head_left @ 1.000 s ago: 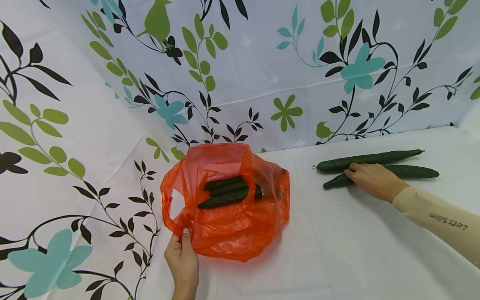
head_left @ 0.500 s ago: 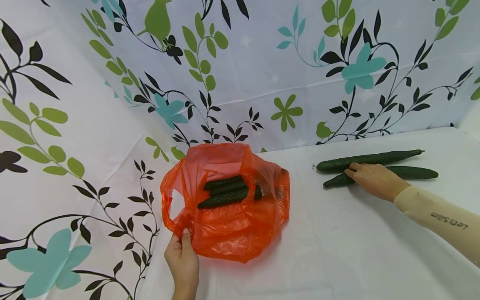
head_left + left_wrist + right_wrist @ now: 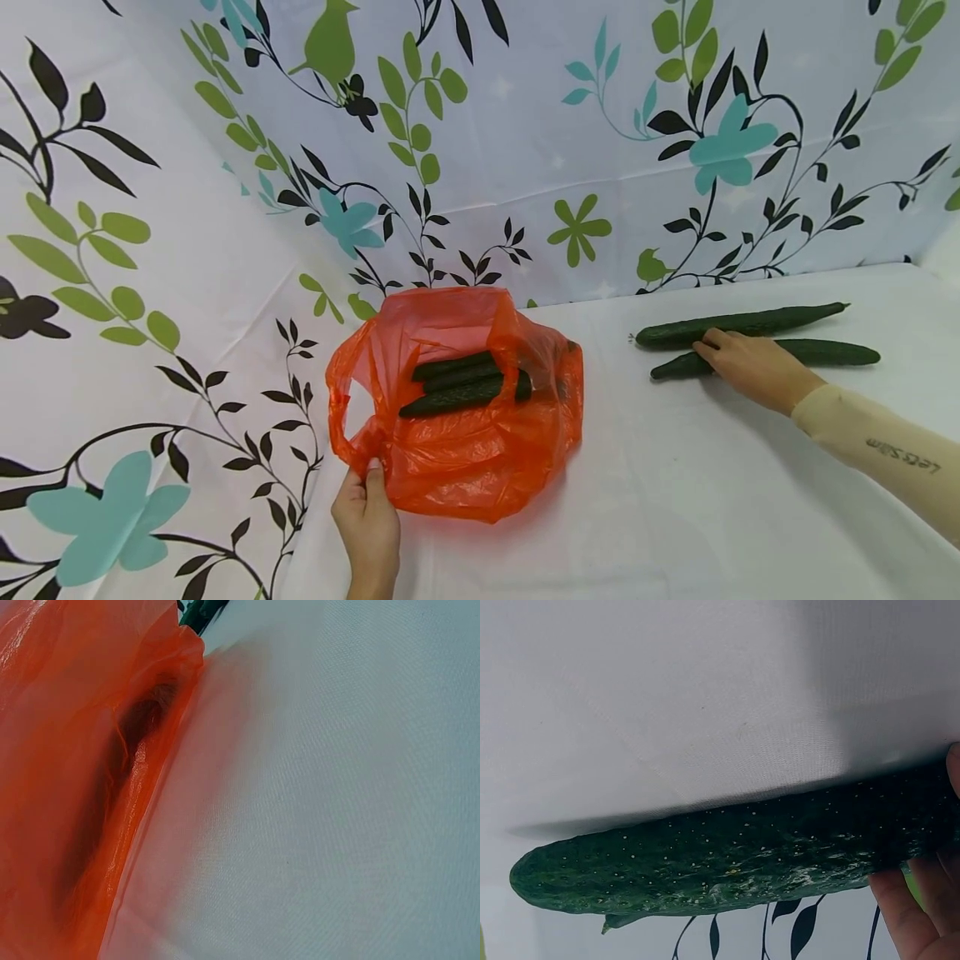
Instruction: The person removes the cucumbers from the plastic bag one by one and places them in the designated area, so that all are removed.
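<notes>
My left hand [image 3: 369,527] pinches the near left edge of an orange plastic bag [image 3: 465,475], by its handle loop. Several dark green cucumbers [image 3: 457,396] lie inside, seen through the bag's mouth. In the left wrist view the thin orange plastic [image 3: 45,787] covers a dark cucumber shape, and the hand itself is out of sight. On the right, my right hand [image 3: 757,367] grips the nearer of two long cucumbers [image 3: 832,352] around its middle. Close up, fingers [image 3: 904,911] hold this bumpy cucumber [image 3: 705,862] from both sides. The farther cucumber [image 3: 750,323] lies just behind the hand.
A white cloth [image 3: 637,517] covers the table under everything. Behind and to the left hangs a white curtain [image 3: 510,125] printed with leaves, birds and flowers. The bag and the cucumber pair stand apart on the table.
The head view has shifted slightly. Both hands keep their holds, and the bag and cucumbers stay in place.
</notes>
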Demonstrator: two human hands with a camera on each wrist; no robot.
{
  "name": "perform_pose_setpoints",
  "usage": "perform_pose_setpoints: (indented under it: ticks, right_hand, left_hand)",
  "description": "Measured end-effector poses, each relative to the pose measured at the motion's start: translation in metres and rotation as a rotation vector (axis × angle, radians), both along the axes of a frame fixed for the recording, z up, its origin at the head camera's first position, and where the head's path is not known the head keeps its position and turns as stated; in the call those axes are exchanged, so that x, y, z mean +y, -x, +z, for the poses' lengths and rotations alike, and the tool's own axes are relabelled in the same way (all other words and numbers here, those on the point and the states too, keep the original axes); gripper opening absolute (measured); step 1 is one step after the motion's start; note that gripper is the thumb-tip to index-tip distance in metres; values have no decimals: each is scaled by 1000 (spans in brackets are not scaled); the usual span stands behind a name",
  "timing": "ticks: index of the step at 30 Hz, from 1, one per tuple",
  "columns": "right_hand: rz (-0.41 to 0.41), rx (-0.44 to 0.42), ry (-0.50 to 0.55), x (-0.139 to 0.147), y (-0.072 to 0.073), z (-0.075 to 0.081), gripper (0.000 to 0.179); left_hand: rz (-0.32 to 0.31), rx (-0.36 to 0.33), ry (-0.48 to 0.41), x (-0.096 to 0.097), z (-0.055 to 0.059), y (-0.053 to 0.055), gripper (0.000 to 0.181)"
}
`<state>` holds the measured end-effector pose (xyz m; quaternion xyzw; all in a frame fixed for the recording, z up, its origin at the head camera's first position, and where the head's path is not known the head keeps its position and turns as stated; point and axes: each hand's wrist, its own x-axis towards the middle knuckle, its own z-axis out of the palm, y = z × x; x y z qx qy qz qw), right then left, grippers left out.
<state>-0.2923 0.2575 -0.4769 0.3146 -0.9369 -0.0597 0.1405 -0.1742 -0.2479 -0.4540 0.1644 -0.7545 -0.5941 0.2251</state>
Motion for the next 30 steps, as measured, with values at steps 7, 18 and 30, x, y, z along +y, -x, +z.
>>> perform_pose_setpoints:
  ticks: [7,18,30]
  right_hand:
    - [-17,10,17,-2,-2,0,41]
    - [-31,35,22,0,-5,2,39]
    - [-33,28,90,-7,-13,13,41]
  left_hand:
    - [0,-4,-2,0,2,-2,39]
    - [-13,40,-1,1,4,-2,37]
    - [-16,-13,-16,1,4,-3,40]
